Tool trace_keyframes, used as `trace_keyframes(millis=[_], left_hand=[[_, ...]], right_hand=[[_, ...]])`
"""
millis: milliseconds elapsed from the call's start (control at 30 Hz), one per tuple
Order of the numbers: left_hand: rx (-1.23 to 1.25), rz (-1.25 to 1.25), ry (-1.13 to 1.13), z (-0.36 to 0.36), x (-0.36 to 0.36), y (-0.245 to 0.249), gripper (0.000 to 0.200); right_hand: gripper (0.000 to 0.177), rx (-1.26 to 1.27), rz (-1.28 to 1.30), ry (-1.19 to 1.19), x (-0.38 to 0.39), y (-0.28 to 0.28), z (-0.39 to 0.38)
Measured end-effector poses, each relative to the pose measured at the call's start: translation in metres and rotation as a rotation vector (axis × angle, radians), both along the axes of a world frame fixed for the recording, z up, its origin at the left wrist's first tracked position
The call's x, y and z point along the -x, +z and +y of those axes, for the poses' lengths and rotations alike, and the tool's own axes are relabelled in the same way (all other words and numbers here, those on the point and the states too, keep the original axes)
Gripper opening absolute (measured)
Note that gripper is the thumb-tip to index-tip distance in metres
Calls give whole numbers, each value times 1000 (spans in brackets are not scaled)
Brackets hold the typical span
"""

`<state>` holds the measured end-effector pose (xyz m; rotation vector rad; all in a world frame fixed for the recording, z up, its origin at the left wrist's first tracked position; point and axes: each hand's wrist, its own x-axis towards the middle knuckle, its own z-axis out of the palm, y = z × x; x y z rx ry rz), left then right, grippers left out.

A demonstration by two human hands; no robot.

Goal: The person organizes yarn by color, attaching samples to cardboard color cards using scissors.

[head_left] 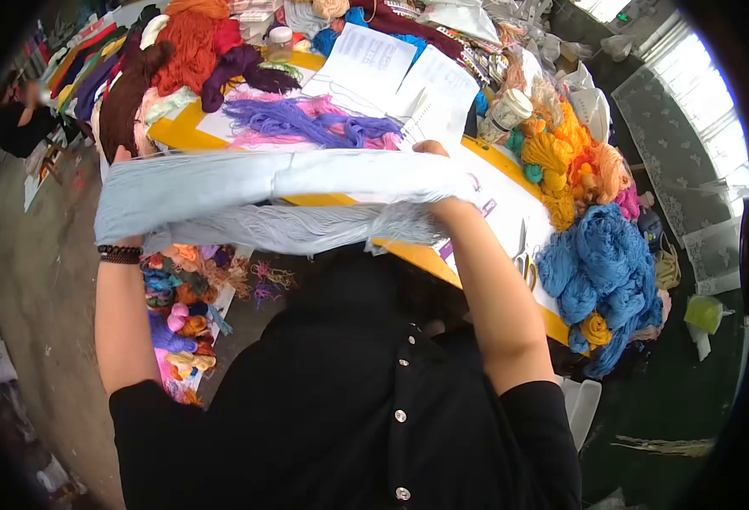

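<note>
Yellow table (pixel 179 134), heaped with coloured yarn. I see a pale blue skein (pixel 306 180) stretched taut between left hand (pixel 123 158) and right hand (pixel 434 155), looped over both. Fingers are buried, so I cannot tell the grip. Printed sheets (pixel 366 64) lie beyond the right hand, text too small to read.

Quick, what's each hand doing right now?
Left hand: carries one end of the pale blue yarn skein; fingers hidden.
Right hand: carries the other end; fingers mostly hidden.
</note>
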<state>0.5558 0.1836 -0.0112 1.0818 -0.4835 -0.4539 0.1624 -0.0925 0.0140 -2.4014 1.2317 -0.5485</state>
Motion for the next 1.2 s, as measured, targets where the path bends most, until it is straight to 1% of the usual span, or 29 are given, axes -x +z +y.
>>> trace_keyframes(millis=[33, 67, 100, 133, 200, 267, 300, 333, 367, 433, 467, 500, 533, 600, 633, 667, 700, 767, 833, 900, 933, 967, 1000, 1033, 1067, 1100, 1133, 1167, 1200], left_hand=[[-85, 19, -20, 2, 9, 9, 53], [-106, 14, -111, 7, -11, -11, 54], [-57, -21, -166, 6, -23, -28, 54], [-11, -57, -223, 5, -29, -37, 54], [11, 3, -210, 3, 0, -7, 55], [215, -75, -431, -4, 7, 4, 55], [83, -63, -349, -9, 29, 29, 55], [-129, -177, -208, -12, 50, 56, 55], [-178, -189, -255, -9, 38, 51, 56], [-173, -154, -399, -3, -21, 6, 58], [-145, -132, -431, -4, -34, -15, 59], [-45, -38, -383, 1, -23, -29, 60], [-65, -71, -444, -6, -23, -38, 66], [-95, 125, -433, -6, -30, -43, 76], [-94, -48, -402, -11, -26, -41, 72], [-100, -52, -402, -14, -7, -24, 72], [-37, -4, -371, -17, 13, -1, 65], [21, 40, -341, -17, 24, 24, 59], [218, 199, -637, -21, 25, 38, 61], [255, 110, -569, -31, 30, 53, 55], [258, 36, -555, -37, 27, 57, 53], [250, 31, -563, -38, 27, 61, 53], [452, 228, -935, -36, 30, 67, 53], [533, 406, -1148, -35, 44, 89, 55], [569, 595, -1351, -34, 58, 112, 57], [566, 549, -1486, -39, 60, 116, 60], [559, 504, -1620, -44, 61, 118, 63], [540, 548, -1669, -49, 66, 121, 68], [478, 557, -1687, -52, 72, 126, 69]], right_hand=[[51, -155, -91, 47, -5, 2, -2], [50, -58, -207, 87, -4, -11, -12], [50, -60, -211, 90, -9, -4, -11], [54, -175, -381, 25, -17, 13, -2], [64, -415, -719, -111, -33, 49, 19], [74, -104, -564, -18, -33, 31, 2], [80, 59, -493, 9, -33, 22, -6], [83, -31, -536, 36, -29, 41, 11], [85, 82, -479, 47, -17, 29, 7], [89, 349, -281, -11, 3, -14, -18], [90, 34, -103, -130, 11, -15, -20], [88, -90, -112, -106, 9, -19, -16], [87, -193, -174, -68, 3, -16, -12], [85, -354, -315, -10, -4, -6, -8], [83, -426, -393, 2, -7, 0, -7], [82, -496, -474, 3, -9, 6, -4], [81, -562, -563, -9, -11, 11, -1], [79, -719, -776, -80, -13, 21, 8], [77, -920, -1033, -217, -16, 29, 24], [74, -1102, -1244, -382, -23, 36, 50], [56, -649, -650, 86, -15, 30, 70], [40, 10, -277, 347, -7, 24, 89], [36, 290, -7, 672, -10, 27, 107], [32, 108, -177, 739, -4, -4, 118], [28, -370, -135, 857, 0, -9, 124], [24, -828, -58, 835, 5, -14, 131], [18, -642, -165, 801, 6, -24, 132], [15, -591, -141, 723, 4, -24, 127], [13, -502, -245, 700, 0, -25, 123]])
